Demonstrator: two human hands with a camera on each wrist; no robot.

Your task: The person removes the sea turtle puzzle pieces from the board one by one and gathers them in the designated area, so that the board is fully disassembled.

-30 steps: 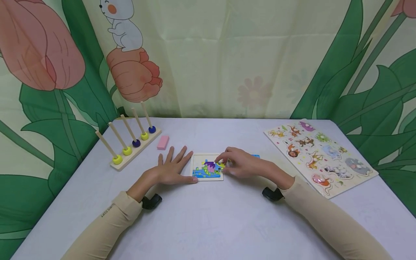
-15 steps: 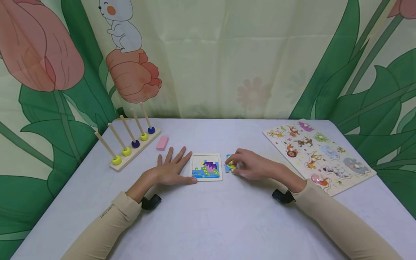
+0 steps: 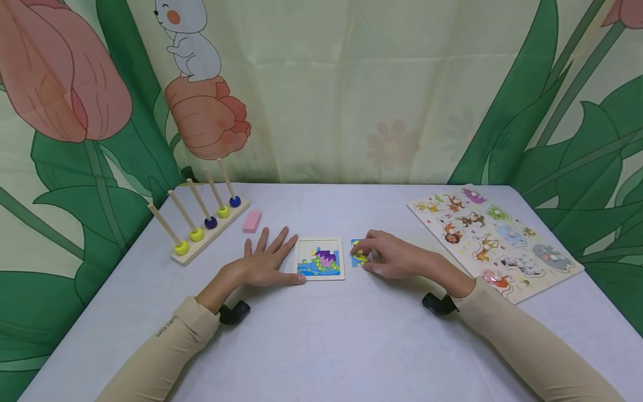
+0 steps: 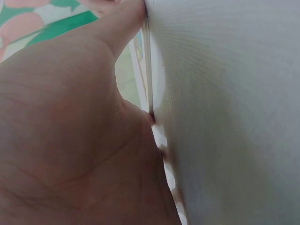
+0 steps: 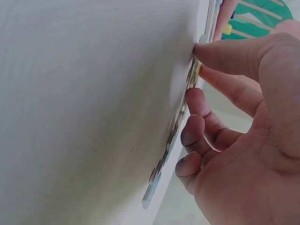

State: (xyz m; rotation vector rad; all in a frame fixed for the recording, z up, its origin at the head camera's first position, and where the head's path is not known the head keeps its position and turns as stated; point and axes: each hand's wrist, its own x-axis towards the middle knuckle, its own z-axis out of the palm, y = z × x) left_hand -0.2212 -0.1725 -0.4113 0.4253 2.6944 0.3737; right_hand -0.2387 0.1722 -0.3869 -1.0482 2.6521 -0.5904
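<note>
A small square puzzle tray lies mid-table, with a picture of purple, green and blue pieces partly filling it. My left hand rests with fingers spread beside it, the thumb on its lower left corner. In the left wrist view the palm hides most of the tray. Just right of the tray, my right hand pinches a blue and yellow puzzle piece between thumb and index finger. Its other fingers curl above a row of jigsaw pieces, seen edge-on in the right wrist view.
At the left stands a wooden peg rack with yellow and dark blue rings. A pink block lies near it. A large animal puzzle board lies at the right. A printed curtain hangs behind the table.
My right hand has moved right, from over the tray's right side to the loose pieces beside it, uncovering the tray. The left hand stays in place.
</note>
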